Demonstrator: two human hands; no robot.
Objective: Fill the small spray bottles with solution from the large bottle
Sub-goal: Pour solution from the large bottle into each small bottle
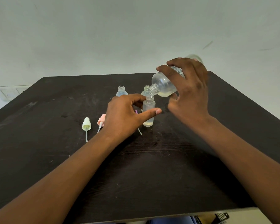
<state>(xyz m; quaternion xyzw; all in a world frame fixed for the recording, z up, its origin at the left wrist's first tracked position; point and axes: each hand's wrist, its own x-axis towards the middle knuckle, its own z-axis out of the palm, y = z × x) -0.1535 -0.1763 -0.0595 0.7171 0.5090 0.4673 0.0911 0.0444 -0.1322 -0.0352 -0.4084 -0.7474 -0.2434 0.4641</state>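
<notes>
two bare hands pour from a large clear bottle into a small one on a dark table.

nearest, two forearms reach in over the dark table (168,175). the left hand (122,116) curls its thumb and forefinger round a small frosted spray bottle (148,113), which stands upright and uncapped with a little pale liquid at its bottom. left of that hand lie a pale yellow spray cap (86,124) and a pink spray cap (101,120), each with a thin tube. the right hand (188,92) grips the large bottle (164,84), tilted mouth-down just over the small bottle's neck. farther back stand two more open small bottles (121,91), one partly hidden behind the large bottle's neck.
</notes>
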